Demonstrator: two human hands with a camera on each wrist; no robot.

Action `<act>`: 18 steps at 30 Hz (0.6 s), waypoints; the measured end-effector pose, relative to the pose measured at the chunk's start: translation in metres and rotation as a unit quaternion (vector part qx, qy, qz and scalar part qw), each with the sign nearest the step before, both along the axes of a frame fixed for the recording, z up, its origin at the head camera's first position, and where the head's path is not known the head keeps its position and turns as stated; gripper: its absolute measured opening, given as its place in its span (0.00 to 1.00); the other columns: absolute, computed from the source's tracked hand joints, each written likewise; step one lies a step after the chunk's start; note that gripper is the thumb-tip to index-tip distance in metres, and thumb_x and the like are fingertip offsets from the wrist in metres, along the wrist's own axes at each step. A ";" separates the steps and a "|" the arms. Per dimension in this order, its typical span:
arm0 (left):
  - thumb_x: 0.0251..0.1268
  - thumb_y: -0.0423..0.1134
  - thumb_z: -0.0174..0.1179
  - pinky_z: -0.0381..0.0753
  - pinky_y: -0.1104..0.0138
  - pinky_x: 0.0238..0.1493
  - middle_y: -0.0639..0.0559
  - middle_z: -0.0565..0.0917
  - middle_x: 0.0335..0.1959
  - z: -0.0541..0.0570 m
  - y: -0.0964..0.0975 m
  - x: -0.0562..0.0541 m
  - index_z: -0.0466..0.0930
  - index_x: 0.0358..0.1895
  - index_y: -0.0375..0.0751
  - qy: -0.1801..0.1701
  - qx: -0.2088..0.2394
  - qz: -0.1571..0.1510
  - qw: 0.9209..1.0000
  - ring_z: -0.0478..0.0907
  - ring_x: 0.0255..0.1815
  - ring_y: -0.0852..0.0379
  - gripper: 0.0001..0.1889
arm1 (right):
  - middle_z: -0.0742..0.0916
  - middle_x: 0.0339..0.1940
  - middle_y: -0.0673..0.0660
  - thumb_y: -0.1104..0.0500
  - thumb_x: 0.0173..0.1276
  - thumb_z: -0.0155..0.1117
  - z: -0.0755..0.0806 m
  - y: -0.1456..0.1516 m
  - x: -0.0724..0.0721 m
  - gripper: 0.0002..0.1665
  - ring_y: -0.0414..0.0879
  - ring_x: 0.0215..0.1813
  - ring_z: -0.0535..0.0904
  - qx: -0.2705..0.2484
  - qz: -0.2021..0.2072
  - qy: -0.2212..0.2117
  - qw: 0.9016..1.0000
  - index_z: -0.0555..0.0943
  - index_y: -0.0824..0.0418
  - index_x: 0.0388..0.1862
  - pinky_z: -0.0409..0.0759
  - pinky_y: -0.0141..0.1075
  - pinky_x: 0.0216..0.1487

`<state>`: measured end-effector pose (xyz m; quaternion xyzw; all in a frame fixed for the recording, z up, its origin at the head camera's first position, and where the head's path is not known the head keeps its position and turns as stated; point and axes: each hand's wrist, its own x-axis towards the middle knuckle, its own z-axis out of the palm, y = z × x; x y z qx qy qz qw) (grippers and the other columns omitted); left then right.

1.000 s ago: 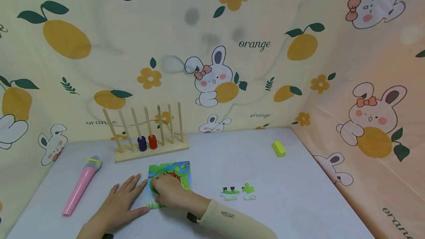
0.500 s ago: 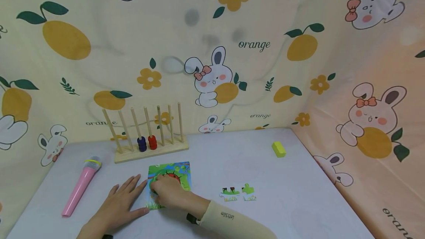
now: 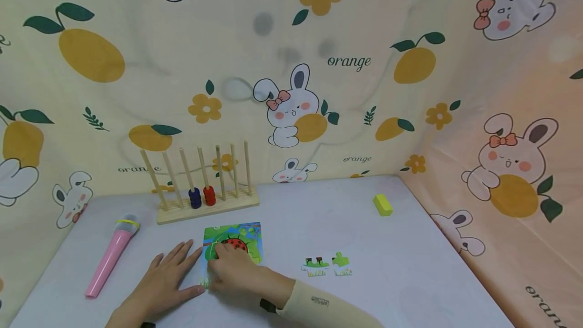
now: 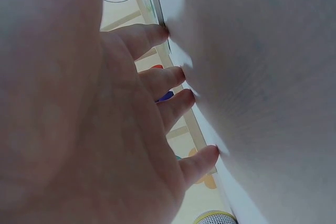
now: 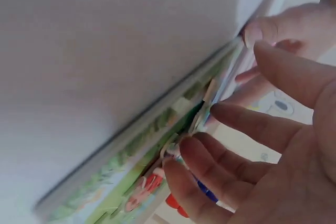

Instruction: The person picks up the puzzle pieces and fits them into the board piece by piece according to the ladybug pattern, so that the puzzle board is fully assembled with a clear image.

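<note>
A square ladybug jigsaw puzzle (image 3: 256,241) lies on the table in the head view, partly hidden by my right hand (image 3: 237,270). That hand's fingertips touch the puzzle's left part. In the right wrist view the thumb is apart from the fingers, and a puzzle piece (image 5: 209,94) stands tilted at the index fingertip. My left hand (image 3: 164,282) rests spread on the table left of the puzzle, its thumb at the lower left corner. Two loose jigsaw pieces, one with dark feet (image 3: 316,266) and one with a green knob (image 3: 341,262), lie to the right.
Behind the puzzle stands a wooden peg rack (image 3: 209,211) with blue beads (image 3: 195,198) and red beads (image 3: 209,195). A pink toy microphone (image 3: 111,257) lies at the left. Far right sits a yellow-green block (image 3: 382,205). A patterned cloth (image 3: 346,130) hangs behind the table.
My right hand has shifted slightly right and toward me over the puzzle, so more of the ladybug shows. The left hand and the loose pieces have stayed where they were.
</note>
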<state>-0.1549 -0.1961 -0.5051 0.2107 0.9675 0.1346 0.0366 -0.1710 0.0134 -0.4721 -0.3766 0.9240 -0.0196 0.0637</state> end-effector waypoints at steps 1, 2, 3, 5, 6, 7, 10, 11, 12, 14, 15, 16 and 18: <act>0.54 0.79 0.52 0.55 0.27 0.62 0.38 0.64 0.75 0.000 0.000 0.000 0.69 0.73 0.45 0.001 0.001 0.000 1.000 0.59 0.74 0.34 0.51 | 0.78 0.56 0.49 0.37 0.63 0.69 -0.001 0.002 0.002 0.24 0.41 0.58 0.73 0.013 0.009 0.007 1.000 0.85 0.46 0.53 0.79 0.35 0.52; 0.54 0.79 0.52 0.55 0.27 0.63 0.38 0.64 0.75 0.000 0.000 0.001 0.69 0.73 0.45 0.003 0.002 0.000 1.000 0.59 0.74 0.34 0.51 | 0.77 0.60 0.48 0.34 0.64 0.67 -0.002 0.005 0.004 0.28 0.42 0.61 0.72 0.028 0.018 0.015 0.999 0.83 0.46 0.57 0.78 0.38 0.57; 0.55 0.79 0.53 0.56 0.27 0.62 0.38 0.65 0.75 0.000 0.000 0.001 0.69 0.73 0.45 0.008 0.002 -0.002 1.000 0.59 0.74 0.34 0.50 | 0.76 0.65 0.48 0.32 0.64 0.64 -0.002 0.007 0.005 0.32 0.42 0.65 0.70 0.044 0.025 0.023 0.998 0.81 0.46 0.62 0.76 0.41 0.61; 0.55 0.78 0.53 0.57 0.27 0.62 0.37 0.65 0.74 0.000 -0.001 0.002 0.69 0.73 0.45 0.019 0.004 -0.005 1.000 0.60 0.73 0.34 0.49 | 0.71 0.73 0.47 0.28 0.65 0.59 -0.004 0.011 0.009 0.40 0.43 0.72 0.66 0.071 0.035 0.028 0.996 0.74 0.46 0.70 0.72 0.45 0.66; 0.56 0.77 0.54 0.57 0.27 0.62 0.37 0.65 0.74 -0.001 -0.001 0.002 0.69 0.72 0.45 0.023 0.006 -0.005 1.000 0.60 0.73 0.34 0.49 | 0.68 0.76 0.46 0.27 0.65 0.56 -0.004 0.012 0.010 0.42 0.43 0.75 0.63 0.081 0.039 0.027 0.996 0.71 0.46 0.73 0.71 0.47 0.67; 0.56 0.77 0.54 0.57 0.27 0.62 0.37 0.65 0.74 -0.001 -0.001 0.002 0.70 0.72 0.44 0.027 0.007 -0.006 1.000 0.61 0.73 0.34 0.49 | 0.65 0.78 0.46 0.27 0.66 0.54 -0.005 0.013 0.012 0.44 0.43 0.77 0.60 0.087 0.042 0.025 0.995 0.68 0.46 0.75 0.70 0.47 0.68; 0.56 0.77 0.55 0.58 0.27 0.61 0.37 0.66 0.74 -0.002 -0.001 0.002 0.70 0.72 0.44 0.028 0.006 -0.007 1.000 0.61 0.73 0.34 0.49 | 0.60 0.81 0.46 0.26 0.67 0.50 -0.005 0.015 0.015 0.46 0.42 0.80 0.52 0.098 0.054 0.009 0.994 0.63 0.45 0.79 0.64 0.46 0.72; 0.56 0.77 0.55 0.57 0.27 0.61 0.37 0.66 0.74 -0.002 -0.001 0.002 0.70 0.72 0.44 0.026 0.007 -0.005 1.000 0.61 0.73 0.34 0.49 | 0.59 0.81 0.46 0.25 0.68 0.49 -0.005 0.016 0.015 0.46 0.42 0.80 0.51 0.099 0.058 0.005 0.993 0.62 0.45 0.79 0.63 0.46 0.73; 0.55 0.77 0.55 0.57 0.27 0.62 0.37 0.65 0.74 -0.002 -0.001 0.001 0.70 0.72 0.44 0.022 0.007 -0.004 1.000 0.60 0.73 0.34 0.49 | 0.58 0.81 0.47 0.25 0.68 0.48 -0.005 0.016 0.016 0.46 0.42 0.81 0.50 0.101 0.062 0.000 0.993 0.61 0.45 0.79 0.61 0.45 0.74; 0.55 0.77 0.54 0.57 0.27 0.61 0.36 0.65 0.74 -0.002 -0.001 0.001 0.70 0.72 0.43 0.020 0.007 -0.005 1.000 0.60 0.73 0.33 0.50 | 0.56 0.82 0.48 0.25 0.68 0.47 -0.005 0.017 0.016 0.47 0.42 0.81 0.48 0.105 0.069 -0.005 0.992 0.59 0.45 0.80 0.58 0.44 0.76; 0.55 0.77 0.54 0.57 0.27 0.61 0.36 0.65 0.74 -0.002 0.000 0.001 0.70 0.72 0.43 0.018 0.008 -0.004 1.000 0.60 0.73 0.33 0.50 | 0.55 0.82 0.48 0.25 0.68 0.46 -0.005 0.018 0.016 0.48 0.42 0.81 0.47 0.107 0.071 -0.009 0.992 0.58 0.46 0.80 0.57 0.43 0.76; 0.55 0.77 0.54 0.56 0.27 0.61 0.37 0.65 0.74 -0.001 0.000 0.001 0.70 0.72 0.43 0.018 0.008 -0.004 1.000 0.60 0.73 0.33 0.49 | 0.55 0.82 0.48 0.25 0.68 0.46 -0.005 0.018 0.015 0.48 0.42 0.81 0.47 0.108 0.073 -0.011 0.991 0.58 0.46 0.81 0.57 0.43 0.76; 0.56 0.77 0.55 0.57 0.27 0.61 0.36 0.65 0.74 -0.001 0.000 0.002 0.70 0.72 0.43 0.021 0.009 -0.006 1.000 0.61 0.73 0.33 0.49 | 0.54 0.82 0.48 0.25 0.68 0.46 -0.004 0.020 0.015 0.49 0.42 0.81 0.47 0.109 0.078 -0.014 0.991 0.57 0.46 0.81 0.56 0.43 0.76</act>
